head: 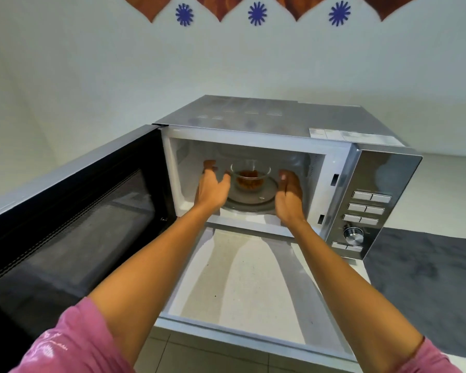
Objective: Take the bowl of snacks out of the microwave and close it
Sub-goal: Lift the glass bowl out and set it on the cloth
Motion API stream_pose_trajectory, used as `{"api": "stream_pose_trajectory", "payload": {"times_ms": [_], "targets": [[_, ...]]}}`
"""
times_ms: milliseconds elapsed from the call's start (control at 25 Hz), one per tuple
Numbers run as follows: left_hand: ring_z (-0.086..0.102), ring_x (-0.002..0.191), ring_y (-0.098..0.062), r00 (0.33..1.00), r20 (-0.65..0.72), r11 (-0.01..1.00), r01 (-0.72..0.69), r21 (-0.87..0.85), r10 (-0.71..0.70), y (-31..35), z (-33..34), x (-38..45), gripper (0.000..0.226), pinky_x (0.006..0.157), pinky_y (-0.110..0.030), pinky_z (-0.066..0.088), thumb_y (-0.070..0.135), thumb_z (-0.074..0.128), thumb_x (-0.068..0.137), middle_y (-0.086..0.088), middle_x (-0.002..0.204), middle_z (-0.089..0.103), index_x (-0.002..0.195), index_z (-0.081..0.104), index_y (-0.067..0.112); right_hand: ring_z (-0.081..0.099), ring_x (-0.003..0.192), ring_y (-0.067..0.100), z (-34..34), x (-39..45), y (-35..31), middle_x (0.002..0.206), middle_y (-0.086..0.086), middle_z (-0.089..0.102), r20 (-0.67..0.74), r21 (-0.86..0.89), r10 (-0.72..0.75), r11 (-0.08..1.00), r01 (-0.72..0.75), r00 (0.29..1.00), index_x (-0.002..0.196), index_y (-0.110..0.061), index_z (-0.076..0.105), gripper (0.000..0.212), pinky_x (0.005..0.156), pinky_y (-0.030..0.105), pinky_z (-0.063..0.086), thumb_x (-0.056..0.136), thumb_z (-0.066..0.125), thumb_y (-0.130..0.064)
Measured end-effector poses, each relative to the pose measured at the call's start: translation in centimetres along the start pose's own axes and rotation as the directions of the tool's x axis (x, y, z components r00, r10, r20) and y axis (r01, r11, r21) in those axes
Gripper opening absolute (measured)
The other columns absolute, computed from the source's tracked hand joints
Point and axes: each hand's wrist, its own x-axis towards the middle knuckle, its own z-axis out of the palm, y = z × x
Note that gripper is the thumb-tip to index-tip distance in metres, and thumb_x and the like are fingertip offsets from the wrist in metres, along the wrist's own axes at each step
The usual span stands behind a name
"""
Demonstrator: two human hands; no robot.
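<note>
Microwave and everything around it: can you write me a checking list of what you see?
Surface: pale counter, dark mat at right.
Job's things: microwave door wide open; glass bowl of snacks on the turntable inside.
Clutter: nothing seen.
Grippers: left hand and right hand open, either side of the bowl; contact unclear.
Cables: nothing seen.
Surroundings: white wall with blue flower decals.

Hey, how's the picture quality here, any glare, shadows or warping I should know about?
Head view: wide-angle warping bows the open door and walls; soft blur overall, panel labels unreadable; the arms cast two shadows on the counter; pale reflections on the microwave top; the glass bowl between both hands stays legible.
</note>
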Motion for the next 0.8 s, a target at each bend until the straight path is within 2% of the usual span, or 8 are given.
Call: {"api": "stream_pose_trajectory", "payload": {"times_ms": [120, 240, 320, 360, 440, 560, 640, 800], "targets": [[0.055, 0.118, -0.033, 0.996, 0.022, 0.984, 0.088, -0.154, -0.086, 0.3, 1.7, 1.8, 0.043, 0.097, -0.040, 0.045, 0.041, 0.051, 0.099, -0.012, 0.136, 0.055, 0.135, 0.044, 0.018, 0.055, 0.111, 0.017, 0.8, 1.7, 0.1, 0.130, 0.003, 0.056, -0.009, 0.054, 0.015, 0.998, -0.015, 1.000, 0.135, -0.023, 0.046, 0.042, 0.098, 0.031, 0.038, 0.106, 0.026, -0.045], [0.050, 0.125, -0.037, 0.967, 0.015, 0.941, 0.250, -0.227, -0.254, 1.5, 3.3, 4.1, 0.053, 0.101, -0.043, 0.038, 0.054, 0.039, 0.099, -0.012, 0.140, 0.052, 0.140, 0.039, 0.020, 0.055, 0.121, 0.024, 2.2, 3.7, -0.2, 0.136, 0.009, 0.057, -0.065, 0.093, 0.051, 0.995, -0.045, 0.997, 0.135, -0.015, 0.049, 0.043, 0.099, 0.026, 0.034, 0.108, 0.026, -0.038], [0.042, 0.135, -0.036, 0.926, 0.067, 0.846, 0.368, -0.386, -0.373, 2.0, 4.0, 5.3, 0.064, 0.111, -0.047, 0.029, 0.060, 0.029, 0.099, -0.011, 0.150, 0.044, 0.148, 0.032, 0.019, 0.054, 0.124, 0.028, 3.0, 4.8, -0.6, 0.136, 0.015, 0.057, -0.099, 0.199, 0.140, 0.973, -0.118, 0.985, 0.132, -0.008, 0.053, 0.044, 0.097, 0.025, 0.033, 0.108, 0.028, -0.035], [0.036, 0.140, -0.034, 0.909, 0.117, 0.775, 0.403, -0.486, -0.399, 1.9, 4.3, 5.7, 0.069, 0.115, -0.048, 0.023, 0.062, 0.025, 0.099, -0.010, 0.155, 0.038, 0.153, 0.027, 0.019, 0.054, 0.125, 0.029, 3.3, 5.2, -0.9, 0.138, 0.015, 0.056, -0.075, 0.327, 0.218, 0.927, -0.183, 0.973, 0.134, -0.008, 0.052, 0.049, 0.100, 0.027, 0.035, 0.107, 0.027, -0.041], [0.030, 0.145, -0.030, 0.897, 0.188, 0.633, 0.419, -0.651, -0.400, 1.4, 4.7, 6.1, 0.076, 0.118, -0.046, 0.017, 0.065, 0.020, 0.098, -0.009, 0.160, 0.030, 0.156, 0.022, 0.016, 0.051, 0.131, 0.027, 3.8, 5.5, -1.3, 0.147, 0.012, 0.050, 0.041, 0.609, 0.357, 0.732, -0.306, 0.933, 0.146, -0.011, 0.042, 0.066, 0.113, 0.034, 0.034, 0.103, 0.022, -0.057], [0.034, 0.143, -0.029, 0.893, 0.196, 0.510, 0.398, -0.762, -0.404, 0.8, 5.3, 6.3, 0.082, 0.118, -0.044, 0.019, 0.069, 0.020, 0.095, -0.011, 0.157, 0.036, 0.153, 0.032, 0.012, 0.043, 0.140, 0.025, 4.5, 5.4, -1.4, 0.154, 0.012, 0.043, 0.156, 0.800, 0.420, 0.477, -0.364, 0.894, 0.152, -0.009, 0.032, 0.086, 0.120, 0.036, 0.025, 0.095, 0.020, -0.072], [0.037, 0.141, -0.029, 0.892, 0.222, 0.469, 0.403, -0.786, -0.395, 0.8, 6.0, 6.3, 0.086, 0.120, -0.044, 0.022, 0.074, 0.018, 0.092, -0.011, 0.154, 0.041, 0.150, 0.038, 0.014, 0.042, 0.140, 0.026, 5.0, 5.5, -1.6, 0.153, 0.013, 0.044, 0.173, 0.842, 0.439, 0.398, -0.363, 0.882, 0.151, -0.006, 0.034, 0.092, 0.120, 0.037, 0.027, 0.092, 0.023, -0.076], [0.047, 0.133, -0.031, 0.892, 0.237, 0.512, 0.420, -0.749, -0.384, 0.7, 6.9, 5.8, 0.094, 0.116, -0.048, 0.030, 0.083, 0.017, 0.085, -0.012, 0.146, 0.051, 0.148, 0.042, 0.018, 0.048, 0.135, 0.028, 6.0, 5.3, -1.7, 0.146, 0.011, 0.052, 0.185, 0.864, 0.430, 0.357, -0.355, 0.884, 0.145, -0.011, 0.047, 0.089, 0.110, 0.037, 0.037, 0.090, 0.023, -0.078]]}}
